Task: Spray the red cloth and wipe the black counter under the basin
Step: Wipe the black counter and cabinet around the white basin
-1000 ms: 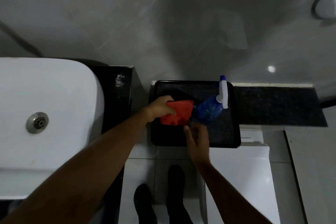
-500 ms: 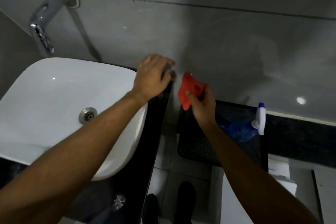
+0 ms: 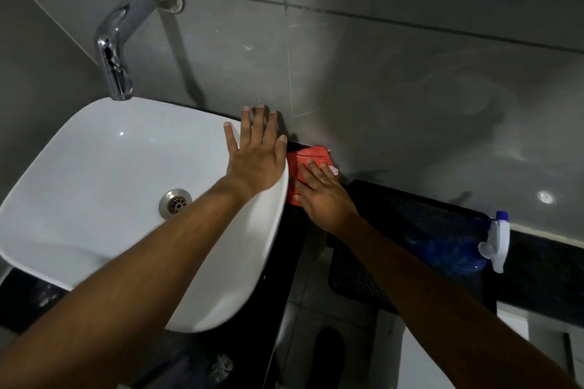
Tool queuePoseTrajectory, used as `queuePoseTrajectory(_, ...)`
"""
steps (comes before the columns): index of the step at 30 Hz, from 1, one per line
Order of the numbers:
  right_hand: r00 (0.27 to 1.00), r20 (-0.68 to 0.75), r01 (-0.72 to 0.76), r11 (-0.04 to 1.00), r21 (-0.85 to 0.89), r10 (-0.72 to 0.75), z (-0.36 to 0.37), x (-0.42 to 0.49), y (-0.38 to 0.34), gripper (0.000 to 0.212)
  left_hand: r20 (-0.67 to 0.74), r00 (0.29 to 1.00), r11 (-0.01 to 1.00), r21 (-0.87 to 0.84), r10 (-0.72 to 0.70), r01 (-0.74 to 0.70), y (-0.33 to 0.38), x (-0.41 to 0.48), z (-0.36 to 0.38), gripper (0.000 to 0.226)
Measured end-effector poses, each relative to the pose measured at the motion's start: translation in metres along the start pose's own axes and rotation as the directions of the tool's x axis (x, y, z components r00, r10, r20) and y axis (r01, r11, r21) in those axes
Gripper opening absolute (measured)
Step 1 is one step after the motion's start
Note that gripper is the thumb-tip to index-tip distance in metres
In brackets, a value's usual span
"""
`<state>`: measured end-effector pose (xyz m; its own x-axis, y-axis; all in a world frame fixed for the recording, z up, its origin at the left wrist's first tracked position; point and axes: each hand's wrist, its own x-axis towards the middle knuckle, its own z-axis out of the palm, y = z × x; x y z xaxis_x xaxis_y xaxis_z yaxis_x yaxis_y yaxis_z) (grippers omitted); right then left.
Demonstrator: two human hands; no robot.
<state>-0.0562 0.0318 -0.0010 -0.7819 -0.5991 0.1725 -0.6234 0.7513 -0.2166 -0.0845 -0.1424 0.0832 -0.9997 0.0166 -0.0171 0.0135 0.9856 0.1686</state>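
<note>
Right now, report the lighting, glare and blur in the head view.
Head view: dim overall; glare spots on the wall tile and chrome tap; the left hand throws a soft shadow on the wall; the basin rim bows from wide-angle distortion; the spray bottle is murky, the right hand on the red cloth sharp.

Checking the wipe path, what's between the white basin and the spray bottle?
In the head view, the red cloth under the right hand, then the black tray, lie between basin and spray bottle.

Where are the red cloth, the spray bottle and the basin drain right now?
red cloth [image 3: 311, 155]: head view, on its bare far part beyond the fingers.
spray bottle [image 3: 448, 249]: head view, on its blue body.
basin drain [image 3: 175, 203]: head view, on the metal grate.
</note>
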Motion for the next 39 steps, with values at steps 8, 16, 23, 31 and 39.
queuePoseTrajectory(8,0.982,0.083,0.165,0.984,0.065,-0.17,0.013,0.079,0.011,0.069,-0.009,1.0,1.0,0.027,-0.001,0.002,0.0,0.004,-0.001,0.067)
queuePoseTrajectory(16,0.983,0.181,0.049,0.987,-0.152,-0.021,0.01,0.063,0.011,0.065,0.017,1.0,0.998,0.062,0.022,-0.023,-0.005,0.004,-0.005,0.066)
queuePoseTrajectory(23,0.987,0.11,-0.078,0.939,-0.334,0.121,-0.002,0.016,0.027,0.056,0.051,0.999,0.999,0.033,0.002,-0.003,-0.003,0.004,-0.007,0.068)
queuePoseTrajectory(31,0.968,0.25,0.052,0.975,-0.215,0.003,-0.003,0.025,0.029,0.058,0.075,0.99,0.991,-0.074,0.115,-0.11,0.0,-0.038,-0.011,0.069)
queuePoseTrajectory(39,0.957,0.286,0.051,0.999,0.003,-0.049,-0.003,-0.025,-0.033,0.063,0.144,0.966,0.977,-0.042,0.213,-0.209,0.001,-0.1,-0.016,0.06)
